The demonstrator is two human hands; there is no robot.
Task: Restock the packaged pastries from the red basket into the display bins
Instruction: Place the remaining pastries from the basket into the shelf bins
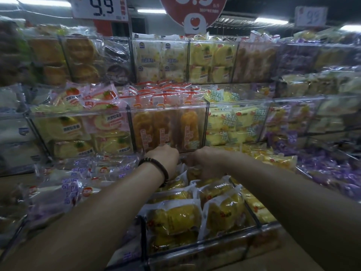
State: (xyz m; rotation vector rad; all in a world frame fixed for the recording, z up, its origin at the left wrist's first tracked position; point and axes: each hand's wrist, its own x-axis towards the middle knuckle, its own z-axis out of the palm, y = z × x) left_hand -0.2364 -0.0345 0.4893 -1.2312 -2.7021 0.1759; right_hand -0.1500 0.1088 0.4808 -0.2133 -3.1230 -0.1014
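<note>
Yellow pastries (173, 218) in clear wrappers lie packed flat in the clear front bin (205, 249); tiered bins (168, 130) behind stand full of upright packs.

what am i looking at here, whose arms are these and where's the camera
There is no machine here. The one picture comes from a camera worn on a person's head, looking forward and down, so the arms are that person's own. The left hand, with a dark bracelet on its wrist, and the right hand reach to the back of a clear display bin of yellow packaged pastries. The fingers are hidden, so I cannot tell what they hold. Behind stand more clear bins and a 9.9 price sign. No red basket is in view.
</note>
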